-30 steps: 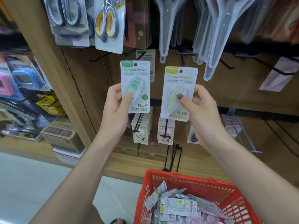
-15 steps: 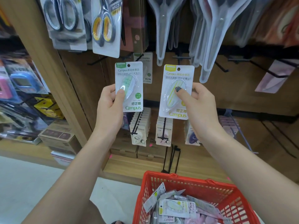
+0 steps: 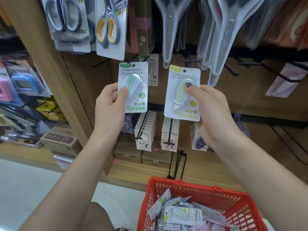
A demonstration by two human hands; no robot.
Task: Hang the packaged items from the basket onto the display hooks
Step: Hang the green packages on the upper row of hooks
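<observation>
Overhead, carded scissors in clear blisters hang along the wooden display. Below, the left hand pinches a green pack, thumb on its domed plastic bubble; the card reads "Campus" and "修正带". Beside it, apart, the right hand grips a yellow pack with matching lettering. Both sit before black wire hooks. More packs fill the red mesh basket underneath.
</observation>
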